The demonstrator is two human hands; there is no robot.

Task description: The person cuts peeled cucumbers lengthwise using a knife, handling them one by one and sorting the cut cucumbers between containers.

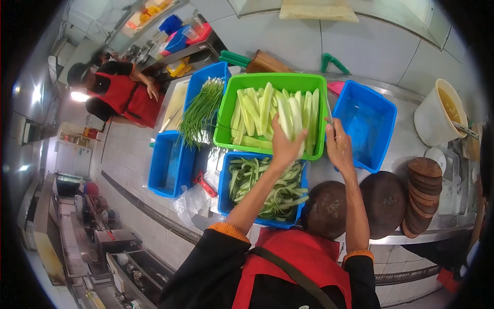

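My left hand point(286, 147) is closed around long, pale peeled cucumber pieces point(296, 117), over the front part of a green tub point(221, 123). More peeled cucumber pieces point(249, 110) lie in that tub. Just right of the tub's edge, my right hand point(339, 147) is wrapped round a knife point(329, 109); its narrow blade points away from me, and the handle is mostly hidden by my fingers. Below my left forearm stands a blue tub point(223, 198) heaped with green peel strips point(270, 188).
A blue tub point(388, 110) stands right. Spring onions point(203, 110) spill from another blue tub point(218, 68); a further blue tub point(159, 172) and a red-handled tool point(205, 184) are nearby. Round dark boards point(383, 205) and a white bucket point(429, 118) sit right. A co-worker point(116, 92) stands left.
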